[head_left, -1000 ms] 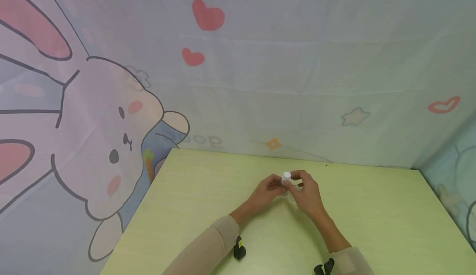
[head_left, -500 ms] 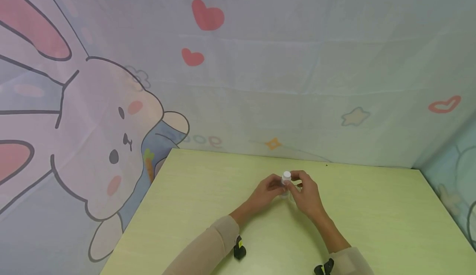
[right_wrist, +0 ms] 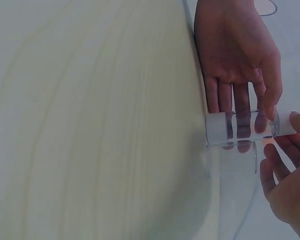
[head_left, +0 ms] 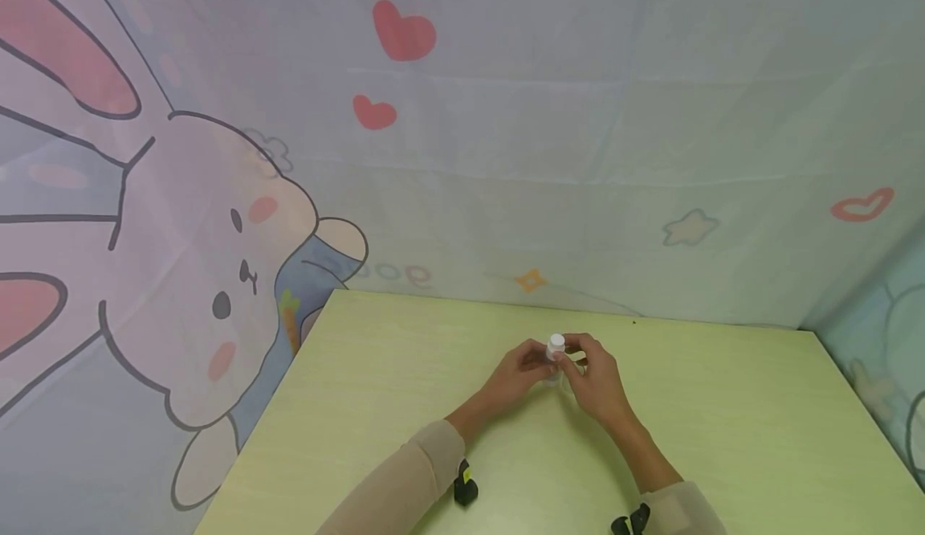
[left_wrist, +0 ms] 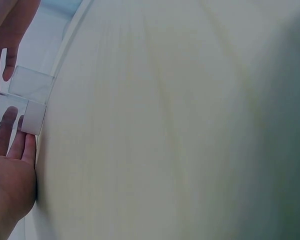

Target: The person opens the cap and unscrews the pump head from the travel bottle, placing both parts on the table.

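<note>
A small clear bottle [right_wrist: 242, 125] with a white cap [head_left: 556, 342] and a white lower part [right_wrist: 216, 129] stands upright on the table. My left hand [head_left: 515, 373] holds the bottle's body, its fingers showing through the clear wall in the right wrist view. With thumb and fingers, my right hand [head_left: 600, 378] grips the cap at the top. Right beside the bottle, on the right hand's side, stands a clear cup-like cylinder [left_wrist: 32, 85]. Whether the cylinder touches the bottle I cannot tell. Fingers partly hide the bottle in the head view.
The pale yellow-green table [head_left: 723, 422] reaches back to a fabric backdrop [head_left: 506, 157] printed with a rabbit and hearts. Black wrist devices [head_left: 466, 487] sit at both sleeves. A tiny dark speck [head_left: 634, 323] lies near the table's back edge.
</note>
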Tool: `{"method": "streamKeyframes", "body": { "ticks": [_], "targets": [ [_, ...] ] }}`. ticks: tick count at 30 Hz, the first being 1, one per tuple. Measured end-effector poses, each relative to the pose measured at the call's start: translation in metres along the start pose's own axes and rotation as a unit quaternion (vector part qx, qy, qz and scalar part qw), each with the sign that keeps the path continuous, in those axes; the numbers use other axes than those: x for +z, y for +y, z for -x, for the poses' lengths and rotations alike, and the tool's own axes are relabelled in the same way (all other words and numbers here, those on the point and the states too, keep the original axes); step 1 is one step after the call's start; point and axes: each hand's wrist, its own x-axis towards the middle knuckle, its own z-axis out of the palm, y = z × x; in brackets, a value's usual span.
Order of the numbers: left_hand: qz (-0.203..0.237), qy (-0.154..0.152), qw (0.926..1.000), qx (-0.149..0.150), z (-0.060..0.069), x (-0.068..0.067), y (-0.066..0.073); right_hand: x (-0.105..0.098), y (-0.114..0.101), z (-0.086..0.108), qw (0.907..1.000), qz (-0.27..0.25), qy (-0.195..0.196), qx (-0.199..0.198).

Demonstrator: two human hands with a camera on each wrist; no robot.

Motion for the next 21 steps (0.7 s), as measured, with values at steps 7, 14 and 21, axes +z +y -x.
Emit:
{"method": "streamKeyframes", "body": {
  "ticks": [7, 14, 21],
  "targets": [
    [-0.006, -0.003, 1.0000, 0.002, -0.0002, -0.0003, 0.0006, -0.0003, 0.0008, 0.0010, 1.0000, -0.002, 0.000, 0.001],
    [-0.006, -0.003, 1.0000, 0.000, -0.0004, 0.0003, 0.0008, 0.0019, 0.0046, 0.0013, 1.0000, -0.003, 0.005, -0.002],
    [-0.003, -0.005, 1.0000, -0.003, -0.0008, -0.0008, -0.0015, 0.0034, 0.0036, 0.0031, 0.9999, -0.006, 0.012, -0.006]
  ]
}}
